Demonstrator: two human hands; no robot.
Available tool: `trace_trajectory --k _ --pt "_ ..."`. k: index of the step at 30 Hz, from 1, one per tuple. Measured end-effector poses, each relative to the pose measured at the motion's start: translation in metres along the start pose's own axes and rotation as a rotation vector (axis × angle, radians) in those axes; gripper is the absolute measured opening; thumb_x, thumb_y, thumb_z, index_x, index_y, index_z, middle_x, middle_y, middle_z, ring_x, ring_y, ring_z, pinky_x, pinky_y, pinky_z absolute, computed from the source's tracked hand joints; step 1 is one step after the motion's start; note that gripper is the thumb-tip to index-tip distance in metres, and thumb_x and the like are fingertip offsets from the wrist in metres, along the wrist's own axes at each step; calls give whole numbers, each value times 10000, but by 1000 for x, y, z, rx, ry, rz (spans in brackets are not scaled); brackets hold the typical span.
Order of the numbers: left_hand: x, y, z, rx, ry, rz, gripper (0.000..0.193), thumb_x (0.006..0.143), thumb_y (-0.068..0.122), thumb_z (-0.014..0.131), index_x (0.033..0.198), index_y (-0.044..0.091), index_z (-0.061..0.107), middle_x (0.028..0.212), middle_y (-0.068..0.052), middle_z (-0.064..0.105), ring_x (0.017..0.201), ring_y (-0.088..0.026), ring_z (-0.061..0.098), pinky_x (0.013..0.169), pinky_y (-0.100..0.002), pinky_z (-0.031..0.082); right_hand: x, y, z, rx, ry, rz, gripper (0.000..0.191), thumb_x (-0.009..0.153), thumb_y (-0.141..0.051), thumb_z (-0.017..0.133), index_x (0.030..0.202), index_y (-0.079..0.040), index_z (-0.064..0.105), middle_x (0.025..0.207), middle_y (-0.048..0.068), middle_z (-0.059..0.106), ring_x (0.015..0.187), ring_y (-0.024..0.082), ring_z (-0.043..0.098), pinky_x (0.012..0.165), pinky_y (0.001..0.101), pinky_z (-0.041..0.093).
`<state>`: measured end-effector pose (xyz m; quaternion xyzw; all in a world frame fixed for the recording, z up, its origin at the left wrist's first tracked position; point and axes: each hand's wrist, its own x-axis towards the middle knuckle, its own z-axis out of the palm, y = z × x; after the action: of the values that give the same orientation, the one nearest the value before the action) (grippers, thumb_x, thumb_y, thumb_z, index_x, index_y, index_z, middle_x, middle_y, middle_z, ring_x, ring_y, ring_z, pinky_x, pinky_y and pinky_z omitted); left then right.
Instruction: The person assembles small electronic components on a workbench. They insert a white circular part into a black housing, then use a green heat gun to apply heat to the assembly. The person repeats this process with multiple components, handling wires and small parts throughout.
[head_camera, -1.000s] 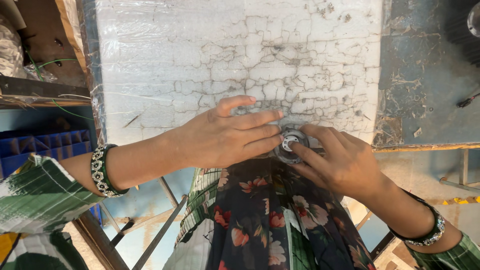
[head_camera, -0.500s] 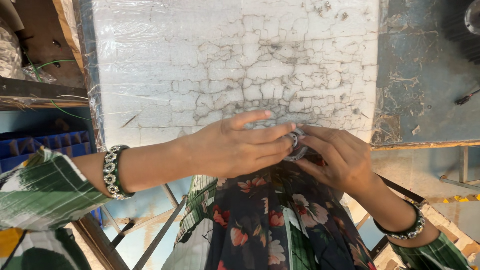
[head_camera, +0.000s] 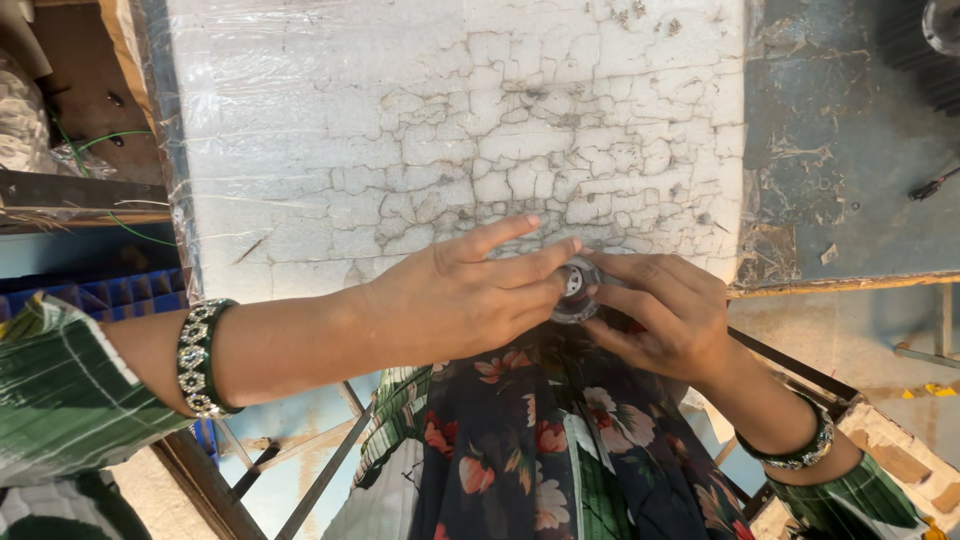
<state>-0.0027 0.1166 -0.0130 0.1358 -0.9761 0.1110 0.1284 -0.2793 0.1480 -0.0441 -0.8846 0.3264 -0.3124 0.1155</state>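
A small round metal part (head_camera: 576, 287) with a dark centre sits at the near edge of a white, cracked work surface (head_camera: 450, 120) wrapped in clear plastic film. My left hand (head_camera: 465, 295) reaches across from the left, its fingertips resting on the part's left side. My right hand (head_camera: 665, 310) grips the part from the right with thumb and fingers curled around it. Both wrists wear bangles. Most of the part is hidden by my fingers.
A worn blue-grey metal table (head_camera: 850, 180) lies to the right with a small black item (head_camera: 930, 187) on it. A wooden shelf (head_camera: 70, 190) with green wire is at the left. My floral garment (head_camera: 520, 440) and metal frame bars are below.
Both hands have shifted slightly left and closed in around the round part, lifting it a little off the surface's edge. My left fingers now overlap it more.
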Motion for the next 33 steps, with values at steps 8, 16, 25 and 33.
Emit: trace_trajectory --k 8,16,25,33 --pt "9 5 -6 -185 -63 -8 142 891 205 660 962 260 769 1157 98 646 1437 -144 460 1271 -468 123 -2 -4 -7 13 4 -17 384 726 -158 913 1020 -73 680 1128 131 723 908 275 729 711 353 572" --pt "10 10 0 -211 -20 -34 138 932 209 651 973 279 762 1181 106 625 1468 -139 424 1282 -463 113 -13 7 -1 69 -2 0 400 719 -179 925 1025 -98 681 1126 109 727 897 277 726 708 351 573" --pt "6 4 8 -51 -3 4 102 908 253 665 930 309 747 1124 131 625 1462 -115 425 1239 -449 135 -10 18 5 138 -8 55 386 703 -193 926 1007 -108 703 1087 113 729 866 267 723 701 344 578" --pt "1 -19 34 -126 168 84 87 1037 294 675 984 326 735 1308 172 632 1459 -70 410 1215 -390 179 -3 23 6 181 4 71 412 710 -197 929 1024 -104 679 1105 109 733 893 266 731 728 339 583"
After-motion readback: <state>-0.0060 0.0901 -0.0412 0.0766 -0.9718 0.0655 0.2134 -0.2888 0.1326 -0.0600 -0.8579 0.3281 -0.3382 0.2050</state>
